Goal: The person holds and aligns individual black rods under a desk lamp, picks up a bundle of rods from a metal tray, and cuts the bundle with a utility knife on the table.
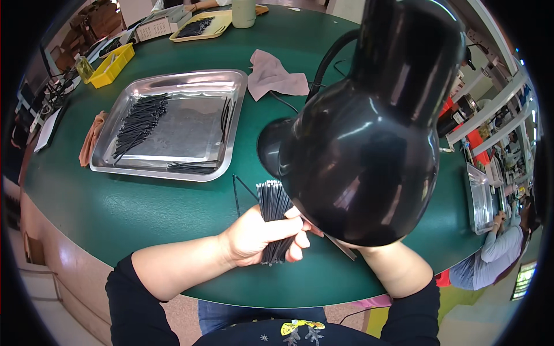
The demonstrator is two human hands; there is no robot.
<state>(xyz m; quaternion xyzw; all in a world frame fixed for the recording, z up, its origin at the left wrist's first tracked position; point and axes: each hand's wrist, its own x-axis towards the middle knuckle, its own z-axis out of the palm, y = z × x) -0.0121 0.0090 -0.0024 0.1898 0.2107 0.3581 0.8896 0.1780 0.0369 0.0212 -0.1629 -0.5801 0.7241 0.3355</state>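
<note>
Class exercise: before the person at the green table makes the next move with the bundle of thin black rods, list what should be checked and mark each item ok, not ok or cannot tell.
1. Left hand grips the bundle of black rods firmly: ok.
2. Right hand visible: not ok, hidden behind the black lamp.
3. Rod tips level at the top: ok.
4. Steel tray has bare space: ok.
5. Loose rods off the tray: not ok.

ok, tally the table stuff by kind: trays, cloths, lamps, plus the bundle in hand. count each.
Metal tray: 1
Yellow trays: 2, one shallow, one small bin
Cloths: 2, pink and orange
Black lamp: 1
Bundle of thin black rods in the left hand: 1
Total: 7
The right hand is hidden behind the lamp.
</note>
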